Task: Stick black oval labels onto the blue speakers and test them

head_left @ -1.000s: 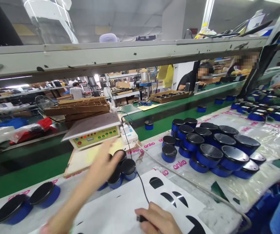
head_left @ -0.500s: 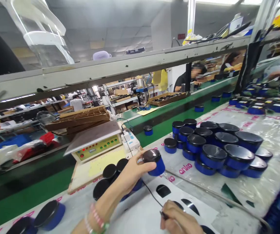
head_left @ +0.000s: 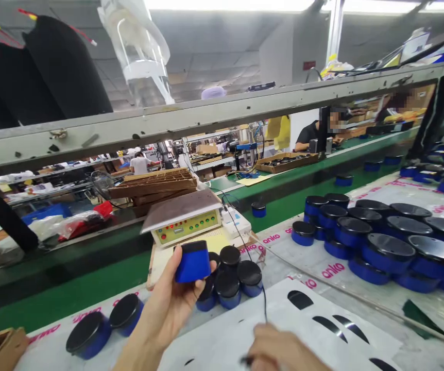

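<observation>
My left hand [head_left: 168, 304] is raised above the bench, fingers closed round a small blue puck-shaped unit [head_left: 192, 262], held with its blue side toward me. Just behind it sits a cluster of several small blue units with black tops [head_left: 232, 281]. My right hand [head_left: 284, 350] is low at the bottom edge, closed on a small black plug at the end of a thin black cable [head_left: 263, 301]. The cable runs up toward the beige tester box with green and red lights [head_left: 185, 225].
A big pile of larger blue units with black lids [head_left: 384, 239] lies on plastic film at the right. Two more blue units [head_left: 104, 324] sit at the left. A green conveyor belt [head_left: 90, 281] runs behind the bench; other people work beyond it.
My left hand picked one small unit from the cluster, lifted it and turned it so its blue side faces me. My right hand stayed low, holding the cable plug. The view shifted right.
</observation>
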Demonstrator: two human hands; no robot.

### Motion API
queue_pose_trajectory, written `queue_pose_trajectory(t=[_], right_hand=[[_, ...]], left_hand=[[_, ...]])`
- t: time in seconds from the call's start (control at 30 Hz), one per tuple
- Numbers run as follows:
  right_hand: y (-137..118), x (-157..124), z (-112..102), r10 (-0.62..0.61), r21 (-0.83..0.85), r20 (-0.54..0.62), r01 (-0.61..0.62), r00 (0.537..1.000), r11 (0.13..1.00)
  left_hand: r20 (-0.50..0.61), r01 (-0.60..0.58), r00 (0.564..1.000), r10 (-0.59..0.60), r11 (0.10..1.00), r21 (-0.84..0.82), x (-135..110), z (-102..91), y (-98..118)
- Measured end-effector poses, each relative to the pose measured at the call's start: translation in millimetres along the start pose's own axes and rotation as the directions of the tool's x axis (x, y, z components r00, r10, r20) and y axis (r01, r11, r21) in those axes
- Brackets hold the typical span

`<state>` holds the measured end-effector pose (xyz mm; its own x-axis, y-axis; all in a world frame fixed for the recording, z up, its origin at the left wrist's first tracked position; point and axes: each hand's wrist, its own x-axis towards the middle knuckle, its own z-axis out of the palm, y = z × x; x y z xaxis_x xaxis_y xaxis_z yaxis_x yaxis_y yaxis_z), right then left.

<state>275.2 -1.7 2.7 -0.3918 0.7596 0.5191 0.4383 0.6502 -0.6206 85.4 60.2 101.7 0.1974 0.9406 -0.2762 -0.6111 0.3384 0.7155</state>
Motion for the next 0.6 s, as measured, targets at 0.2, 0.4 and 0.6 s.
queue_pose_trajectory(t=[0.2, 0.4, 0.6], right_hand=[[37.0, 6.5, -103.2, 0.393, 0.026, -0.656, -0.502, 0.644, 0.865], [-9.6, 15.7, -97.0, 0.211, -0.145, -0.603, -0.366, 0.77, 0.919], [-62.8, 32.2, -36.3, -0.147, -0.217, -0.261, 0.091, 0.954, 0.972]], left_hand=[[0.087, 0.015, 0.996, -0.017, 1.0, 0.013, -9.7, 2.1, 8.4], [0.18, 0.129, 0.974, -0.137, 0.99, 0.057, -15.1, 3.4, -15.3], [0.263, 0.069, 0.959, -0.106, 0.987, 0.144, -27.1, -0.6, -31.3]])
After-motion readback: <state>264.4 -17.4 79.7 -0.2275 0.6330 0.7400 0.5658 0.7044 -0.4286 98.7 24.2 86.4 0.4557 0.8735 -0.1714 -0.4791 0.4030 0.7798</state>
